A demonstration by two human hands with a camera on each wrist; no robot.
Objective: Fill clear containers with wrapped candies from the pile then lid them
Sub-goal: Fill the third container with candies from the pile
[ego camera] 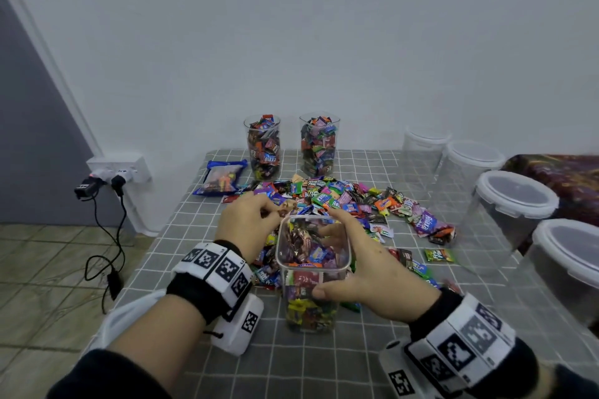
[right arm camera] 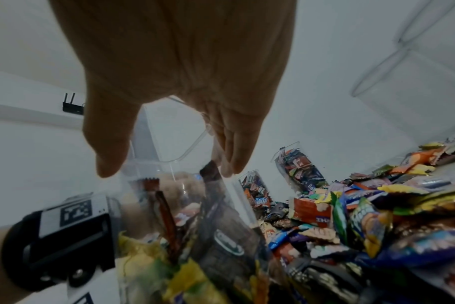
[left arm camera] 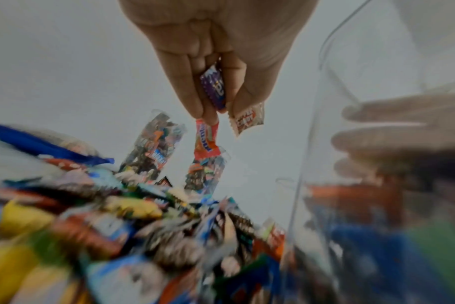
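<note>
Your left hand pinches a few wrapped candies just left of the container, low in the middle of the frame; your right hand grips its side. One white wrapper dangles loosely and could drop onto the table. The nearly full container may overflow, blocking its lid.

Plain white wall behind the bench, which carries a grey checked cloth. Tiled floor at left. Wall socket holds two plugged adapters with black cables.
</note>
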